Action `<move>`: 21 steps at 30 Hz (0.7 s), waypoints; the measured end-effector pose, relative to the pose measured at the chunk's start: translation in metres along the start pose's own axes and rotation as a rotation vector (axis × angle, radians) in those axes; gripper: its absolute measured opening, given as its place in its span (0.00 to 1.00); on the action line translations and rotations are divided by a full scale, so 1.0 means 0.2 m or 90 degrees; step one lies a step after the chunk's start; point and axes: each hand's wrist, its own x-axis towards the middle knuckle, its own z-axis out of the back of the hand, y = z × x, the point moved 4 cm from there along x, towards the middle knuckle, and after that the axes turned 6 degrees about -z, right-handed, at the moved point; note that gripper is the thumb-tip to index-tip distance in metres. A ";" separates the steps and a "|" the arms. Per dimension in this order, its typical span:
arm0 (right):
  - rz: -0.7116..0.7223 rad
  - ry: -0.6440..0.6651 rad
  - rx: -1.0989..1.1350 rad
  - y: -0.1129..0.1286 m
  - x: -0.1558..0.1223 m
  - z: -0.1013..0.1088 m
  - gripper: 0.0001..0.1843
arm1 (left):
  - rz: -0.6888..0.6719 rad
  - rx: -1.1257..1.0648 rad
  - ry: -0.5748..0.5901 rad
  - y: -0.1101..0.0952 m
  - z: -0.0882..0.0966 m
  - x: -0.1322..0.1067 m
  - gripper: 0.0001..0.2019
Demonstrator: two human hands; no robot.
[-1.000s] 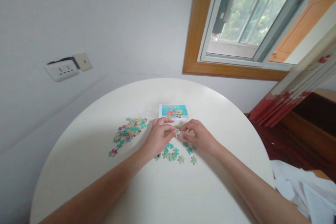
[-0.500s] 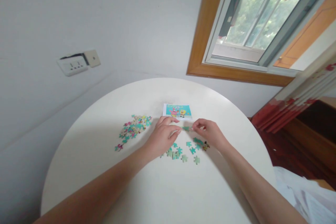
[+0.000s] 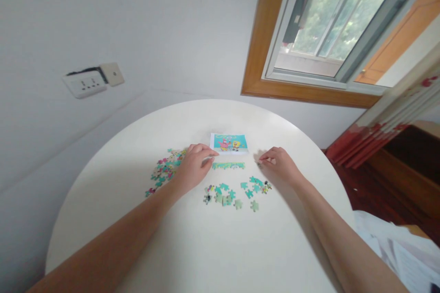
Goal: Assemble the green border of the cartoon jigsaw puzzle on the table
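A joined strip of green puzzle pieces (image 3: pixel 228 165) lies flat below the picture card (image 3: pixel 229 143), which shows cartoon figures on turquoise. My left hand (image 3: pixel 195 165) hovers at the strip's left end, thumb and fingers apart, with nothing between them. It partly covers a heap of mixed puzzle pieces (image 3: pixel 165 171). To the right of the strip, my right hand (image 3: pixel 280 165) has its thumb and forefinger pinched on a small puzzle piece (image 3: pixel 260 165), mostly hidden by the fingers. Nearer to me lie loose green pieces (image 3: pixel 227 199) and another small group (image 3: pixel 254 185).
Everything lies on a round white table (image 3: pixel 206 247) against the wall. A wall socket (image 3: pixel 85 83) is at the left, a wood-framed window (image 3: pixel 309 89) at the upper right. Papers (image 3: pixel 395 252) lie beyond the table's right edge.
My hands have drawn apart from the strip: the left moved left toward the heap, the right moved slightly right. The strip is now uncovered. The view has shifted a little.
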 end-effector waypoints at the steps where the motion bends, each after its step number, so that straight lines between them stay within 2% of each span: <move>1: 0.020 0.007 0.010 0.02 -0.01 0.02 0.08 | 0.000 -0.006 -0.001 0.00 -0.01 0.00 0.10; 3: 0.052 0.067 0.049 0.08 -0.05 0.06 0.08 | 0.002 -0.018 -0.009 -0.01 -0.01 0.00 0.10; 6: 0.058 0.221 0.096 0.16 -0.12 0.08 0.10 | 0.000 -0.031 -0.019 -0.02 -0.02 0.00 0.11; 8: 0.065 0.278 0.108 0.19 -0.15 0.08 0.09 | -0.003 -0.034 -0.021 -0.02 -0.02 0.00 0.11; 13: 0.116 0.298 0.076 0.24 -0.17 0.07 0.07 | -0.002 -0.037 -0.021 -0.03 -0.02 0.00 0.10; 21: 0.140 0.272 0.013 0.24 -0.18 0.05 0.10 | -0.004 -0.046 -0.015 -0.04 -0.02 0.00 0.10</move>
